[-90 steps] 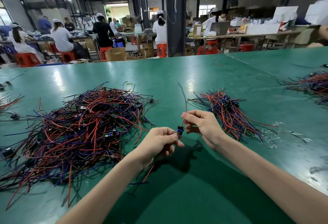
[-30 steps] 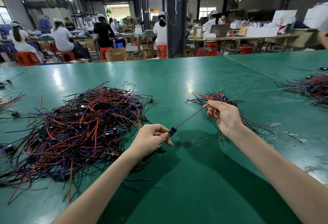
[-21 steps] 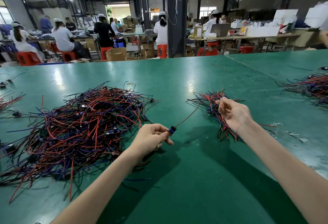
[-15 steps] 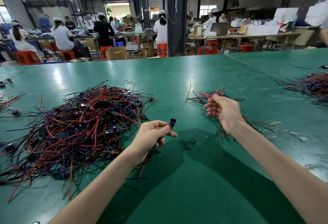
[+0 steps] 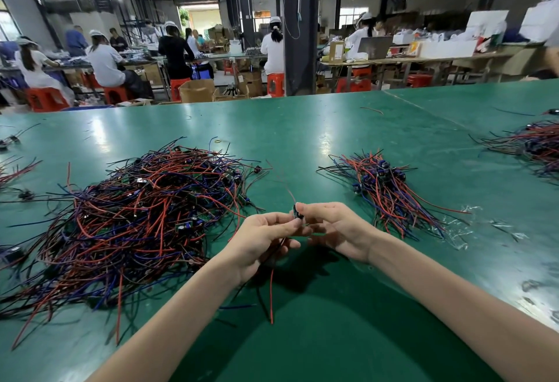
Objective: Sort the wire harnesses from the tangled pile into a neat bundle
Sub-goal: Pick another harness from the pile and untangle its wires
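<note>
A big tangled pile [image 5: 145,221] of red, blue and black wire harnesses covers the left of the green table [image 5: 332,133]. A smaller, roughly aligned bundle [image 5: 390,194] lies to the right. Between them, my left hand [image 5: 263,239] and my right hand [image 5: 338,230] meet above the table, both pinching one wire harness [image 5: 298,212] at its small dark connector. Its thin wire runs up and away from the fingers, and red and black wires [image 5: 271,294] hang below my left palm.
Another heap of harnesses [image 5: 532,146] lies at the far right edge, with stray wires [image 5: 12,170] at the far left. Scraps of clear plastic [image 5: 462,224] sit right of the bundle. Seated workers, red stools and benches fill the background beyond the table.
My right hand has come back from the sorted bundle to meet my left hand at the connector. Both hands have drawn closer to me, and the harness wire now points up and away.
</note>
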`<state>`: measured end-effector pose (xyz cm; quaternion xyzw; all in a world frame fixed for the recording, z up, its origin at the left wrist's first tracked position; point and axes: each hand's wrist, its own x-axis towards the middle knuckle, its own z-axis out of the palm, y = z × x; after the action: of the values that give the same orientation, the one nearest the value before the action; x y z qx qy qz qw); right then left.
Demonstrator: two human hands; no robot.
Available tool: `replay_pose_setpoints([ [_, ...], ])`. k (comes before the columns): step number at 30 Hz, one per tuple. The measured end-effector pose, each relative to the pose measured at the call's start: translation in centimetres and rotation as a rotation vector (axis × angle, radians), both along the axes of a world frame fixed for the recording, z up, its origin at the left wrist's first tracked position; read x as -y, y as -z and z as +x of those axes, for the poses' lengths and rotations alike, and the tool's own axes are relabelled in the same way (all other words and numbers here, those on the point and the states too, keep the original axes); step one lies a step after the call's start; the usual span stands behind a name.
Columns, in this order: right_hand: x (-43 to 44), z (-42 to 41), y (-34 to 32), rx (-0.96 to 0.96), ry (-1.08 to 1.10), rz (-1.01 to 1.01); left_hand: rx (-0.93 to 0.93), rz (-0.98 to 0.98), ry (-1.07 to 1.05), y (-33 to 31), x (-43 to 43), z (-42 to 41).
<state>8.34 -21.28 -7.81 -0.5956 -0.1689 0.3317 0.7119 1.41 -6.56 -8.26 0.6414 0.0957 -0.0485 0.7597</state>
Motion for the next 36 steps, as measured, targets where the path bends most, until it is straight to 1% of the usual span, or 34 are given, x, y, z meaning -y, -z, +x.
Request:
replay_pose_setpoints([
  [2, 0.1, 0.1, 0.0, 0.01, -0.035, -0.004, -0.002, -0.004, -0.003, 0.0, 0.0, -0.1],
  [5, 0.0, -0.1, 0.0, 0.055, 0.009, 0.008, -0.003, -0.002, -0.029, 0.0, 0.0, -0.1],
  [10, -0.2, -0.2, 0.3, 0.097, 0.068, -0.003, -0.043, 0.089, -0.066, -0.2, -0.3, -0.2],
  [14, -0.3, -0.2, 0.3, 0.049, 0.061, 0.062, -0.036, 0.087, -0.094, -0.4, -0.4, -0.3],
  [18, -0.6, -0.1, 0.5, -0.026, 0.079, 0.128, -0.038, 0.16, -0.103, -0.5, -0.4, -0.2],
  [22, -0.5, 0.2, 0.3, -0.104, 0.123, 0.185, -0.007, 0.08, -0.058, -1.0, -0.3, -0.2],
  [25, -0.2, 0.4, 0.1, -0.102, 0.089, 0.192, 0.013, 0.099, -0.065, -1.0, 0.1, -0.3],
  [27, -0.2, 0.3, 0.1, -0.077, 0.078, 0.167, 0.017, 0.133, -0.078, -0.9, 0.2, -0.4],
  [30, -0.2, 0.1, 0.2, -0.011, 0.129, 0.128, 0.029, 0.163, -0.055, -0.8, 0.2, -0.5],
  [34, -0.5, 0.0, 0.4, 0.192, 0.208, 0.033, 0.065, 0.219, -0.037, -0.7, 0.1, -0.5],
  [35, -0.5, 0.0, 0.4, 0.228, 0.22, 0.019, 0.085, 0.261, -0.039, -0.7, 0.0, -0.5],
  [36, -0.4, 0.0, 0.4, 0.254, 0.226, 0.009, 0.112, 0.343, -0.045, -0.6, -0.1, -0.4],
])
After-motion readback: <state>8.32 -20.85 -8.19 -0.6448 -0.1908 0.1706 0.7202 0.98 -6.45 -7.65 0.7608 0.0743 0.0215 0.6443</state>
